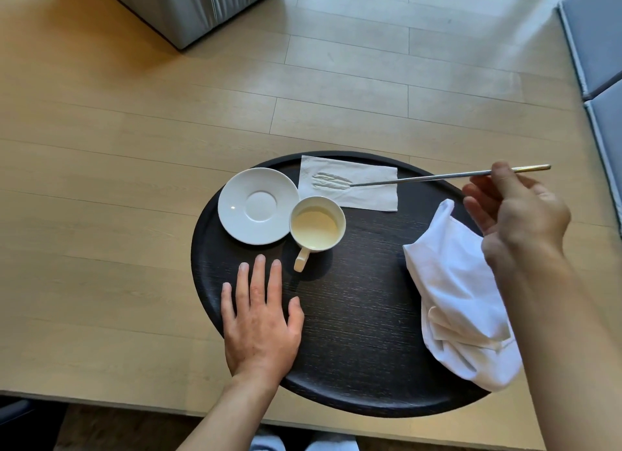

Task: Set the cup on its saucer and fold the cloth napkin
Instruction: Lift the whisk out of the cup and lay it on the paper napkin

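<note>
— From the head camera, how far along was the task?

— Barely begun, as I judged it. The cup (317, 224) stood on the dark round tray (353, 332), just beside the saucer (258, 205) and not on it. The saucer's well was bare.

— And the cloth napkin?

— The cloth napkin (461, 302) lay crumpled at the tray's right edge, unfolded. A paper napkin (370, 189) lay flat at the far side.

— The hands?

— The left hand (261, 319) rested flat on the tray near the cup's handle, fingers spread, holding nothing. The right hand (518, 215) pinched a thin metal stick (437, 177) between thumb and fingers above the cloth. Both steps remained.
</note>
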